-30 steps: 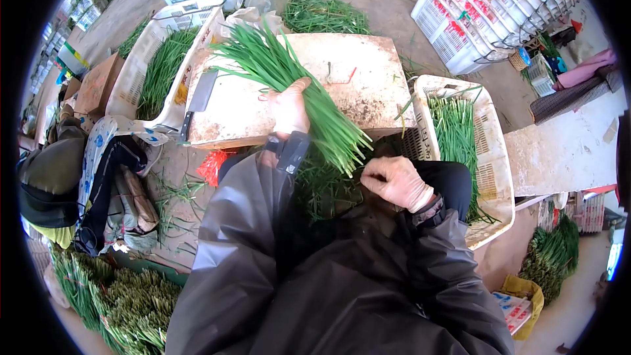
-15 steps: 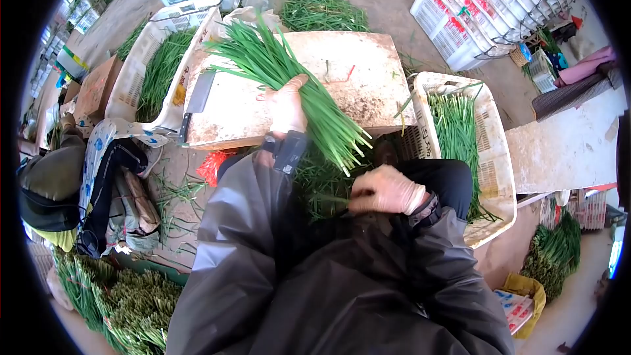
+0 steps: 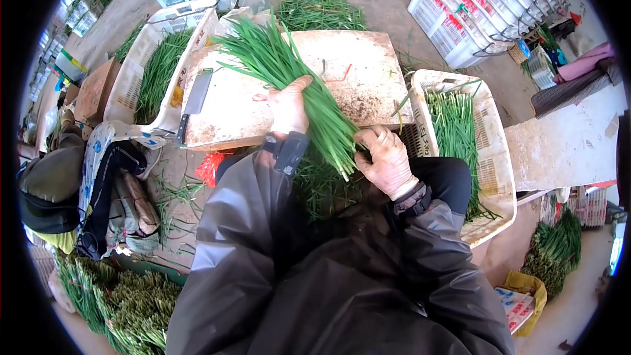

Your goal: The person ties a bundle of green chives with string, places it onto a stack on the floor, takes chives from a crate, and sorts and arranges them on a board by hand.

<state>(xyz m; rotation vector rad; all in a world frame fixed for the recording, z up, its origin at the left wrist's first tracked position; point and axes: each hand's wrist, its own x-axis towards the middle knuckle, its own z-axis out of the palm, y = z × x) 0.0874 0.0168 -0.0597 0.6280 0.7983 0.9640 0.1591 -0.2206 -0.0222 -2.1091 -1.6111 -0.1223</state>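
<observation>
A bunch of garlic chives point(image 3: 321, 115) is in my left hand point(image 3: 288, 108), which wraps round its middle. Its leaf tips fan out to the upper left over the stained cutting board point(image 3: 368, 59), while the pale stem ends point down toward my lap. At those stem ends is my right hand point(image 3: 386, 164), gloved, with bent fingers closed on the stalks at the bunch's right side. A knife point(image 3: 197, 95) lies along the board's left edge. Red ties point(image 3: 347, 72) rest on the board.
Beside my right knee stands a white crate point(image 3: 496, 177) of chives; another crate point(image 3: 123, 95) is left of the board. Loose chives point(image 3: 322, 10) lie behind it. Stacked crates point(image 3: 453, 20) stand at back right. Bundled chives point(image 3: 141, 302) lie at lower left.
My right hand has risen from my lap to the stem ends and closed on the stalks. The left hand still grips the bunch in nearly the same place.
</observation>
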